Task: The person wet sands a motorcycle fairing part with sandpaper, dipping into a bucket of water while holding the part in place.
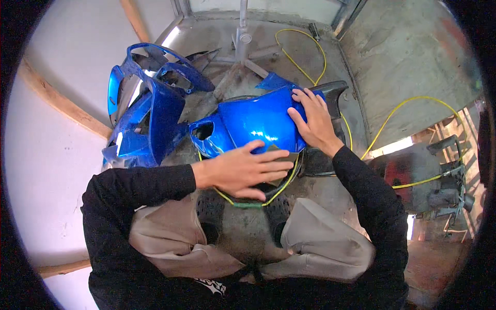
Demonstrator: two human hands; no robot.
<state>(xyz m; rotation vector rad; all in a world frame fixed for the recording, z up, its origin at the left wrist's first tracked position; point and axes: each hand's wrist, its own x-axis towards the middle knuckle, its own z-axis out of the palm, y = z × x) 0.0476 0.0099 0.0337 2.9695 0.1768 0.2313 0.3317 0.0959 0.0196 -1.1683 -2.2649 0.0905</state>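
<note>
A glossy blue motorcycle body panel (258, 116) lies in front of my knees, with a round hole at its left end. My right hand (314, 121) rests on the panel's right edge, its fingers spread. At the panel's near edge is my left hand (245, 170), fingers stretched apart and pointing right. Beneath those fingers shows a dull grey-brown flat piece (276, 168), possibly sandpaper; the hand partly hides it. A yellow hose (281, 194) loops round the near side of the panel, in front of a dark rounded thing mostly hidden below it.
More blue fairing parts (155, 98) stand at the left by a white wall. A grey metal stand (242, 49) rises behind the panel. Black plastic parts (336, 95) lie at the right. Farther right is a worn machine (413, 175) with the yellow hose running to it.
</note>
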